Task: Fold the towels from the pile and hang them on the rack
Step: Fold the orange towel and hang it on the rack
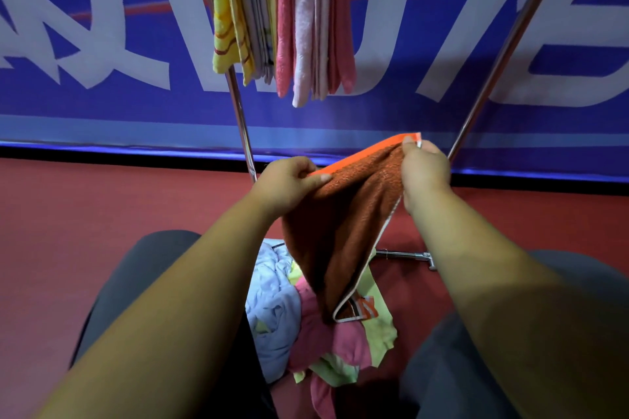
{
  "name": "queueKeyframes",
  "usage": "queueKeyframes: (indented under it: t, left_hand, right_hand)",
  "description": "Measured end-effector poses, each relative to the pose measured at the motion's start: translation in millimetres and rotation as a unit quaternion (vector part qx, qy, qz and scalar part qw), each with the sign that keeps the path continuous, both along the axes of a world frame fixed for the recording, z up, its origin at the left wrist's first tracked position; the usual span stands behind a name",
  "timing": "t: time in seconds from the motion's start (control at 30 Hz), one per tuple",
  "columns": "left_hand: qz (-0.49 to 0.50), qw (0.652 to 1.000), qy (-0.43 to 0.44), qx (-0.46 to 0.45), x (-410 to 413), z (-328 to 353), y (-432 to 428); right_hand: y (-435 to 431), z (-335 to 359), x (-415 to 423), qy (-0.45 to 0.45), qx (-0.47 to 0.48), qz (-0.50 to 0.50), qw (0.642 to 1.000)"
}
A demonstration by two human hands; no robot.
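Head view: left hand (pixel 289 180) and right hand (pixel 423 165) each pinch a top corner of the orange towel (pixel 340 235) (white-trimmed edge hanging), above the pile (pixel 326 340) on the red floor (pixel 102 214). Rack (pixel 241 119) holds hung towels (pixel 282 17) beyond.

Looks like a sports hall or event venue: red floor (pixel 102 214) under the metal rack (pixel 240 119), huge white-lettered blue banner (pixel 102 105) behind it

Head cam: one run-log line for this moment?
phase: fold | left hand: pinches orange towel corner | right hand: pinches other corner | pile: below towel | rack: hung towels
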State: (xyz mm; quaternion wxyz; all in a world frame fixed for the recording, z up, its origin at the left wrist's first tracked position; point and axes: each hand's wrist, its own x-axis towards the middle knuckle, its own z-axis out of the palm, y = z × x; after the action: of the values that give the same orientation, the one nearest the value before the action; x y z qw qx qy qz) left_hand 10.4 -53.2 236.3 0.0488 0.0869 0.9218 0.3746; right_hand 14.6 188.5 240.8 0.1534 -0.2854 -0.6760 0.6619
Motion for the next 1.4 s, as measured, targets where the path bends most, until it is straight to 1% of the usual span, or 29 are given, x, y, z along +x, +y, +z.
queueKeyframes:
  t: [0.07, 0.13, 0.2, 0.3, 0.4, 0.47, 0.5, 0.57, 0.63, 0.67, 0.7, 0.77, 0.8, 0.9, 1.0, 1.1, 1.17, 1.23, 1.4]
  left_hand:
    - [-0.022, 0.996, 0.007, -0.082, -3.6, -4.1, -7.7]
    - [-0.044, 0.986, 0.004, -0.162, -5.7, -7.8, -13.9]
    - [-0.042, 0.978, -0.02, -0.204, -4.8, -8.3, -19.6]
    - [-0.022, 0.972, -0.039, -0.229, -5.5, -11.1, -25.8]
    - [-0.005, 0.972, -0.038, -0.23, -5.6, -11.1, -25.5]
    - [0.006, 0.973, -0.033, -0.228, -6.6, -11.1, -25.8]
    - [0.015, 0.975, -0.021, -0.222, -6.6, -10.9, -26.1]
    - [0.047, 0.981, 0.006, -0.189, -9.7, -10.4, -27.5]
    - [0.068, 0.991, 0.01, -0.116, -12.0, -10.9, -27.6]
    - [0.063, 0.996, -0.007, -0.064, -11.0, -10.3, -26.1]
    - [0.058, 0.998, -0.031, -0.006, -9.0, -8.3, -23.3]
    - [0.059, 0.992, -0.065, 0.093, -6.2, -6.0, -19.4]
    - [0.056, 0.988, -0.073, 0.122, -4.6, -4.6, -17.8]
    - [0.025, 0.977, -0.094, 0.191, 1.1, 1.1, -12.9]
    - [-0.002, 0.959, -0.134, 0.251, 0.9, 4.9, -7.1]
    - [0.011, 0.933, -0.178, 0.312, -3.9, 4.8, -1.9]
    - [0.028, 0.916, -0.189, 0.353, -4.9, 4.2, 1.2]
    - [0.024, 0.909, -0.18, 0.375, -4.2, 0.3, 3.7]
    - [-0.017, 0.912, -0.156, 0.379, -4.9, -7.1, 8.8]
  right_hand:
    - [2.7, 3.2, 0.7, 0.006, -0.014, -0.037, 0.999]
    - [5.0, 2.7, -0.5, 0.007, -0.011, -0.046, 0.999]
    - [6.0, 3.8, -0.5, 0.012, -0.031, -0.046, 0.998]
    - [5.2, 8.2, -0.3, 0.006, -0.043, -0.032, 0.999]
    - [2.0, 11.0, -2.0, 0.005, -0.066, 0.01, 0.998]
    - [-3.2, 17.6, 0.2, -0.012, -0.091, 0.061, 0.994]
    - [-6.4, 21.3, 3.1, -0.027, -0.125, 0.107, 0.986]
    - [-14.3, 32.0, 13.4, -0.076, -0.184, 0.247, 0.948]
    - [-21.5, 35.4, 22.5, -0.113, -0.164, 0.374, 0.906]
    - [-24.8, 33.9, 25.6, -0.111, -0.148, 0.408, 0.894]
    - [-27.0, 30.2, 26.4, -0.099, -0.145, 0.419, 0.891]
    - [-30.1, 20.9, 24.1, -0.065, -0.164, 0.397, 0.901]
    - [-30.4, 16.8, 22.0, -0.054, -0.17, 0.382, 0.907]
    - [-28.4, 6.5, 16.8, -0.048, -0.16, 0.383, 0.908]
    - [-28.9, 1.2, 14.1, -0.055, -0.13, 0.394, 0.908]
    - [-30.9, -4.4, 11.4, -0.041, -0.113, 0.369, 0.921]
    - [-30.7, -8.4, 9.0, -0.026, -0.102, 0.349, 0.931]
    - [-29.9, -9.8, 7.4, -0.012, -0.08, 0.337, 0.938]
    - [-29.8, -6.1, 7.7, 0.014, -0.044, 0.313, 0.948]
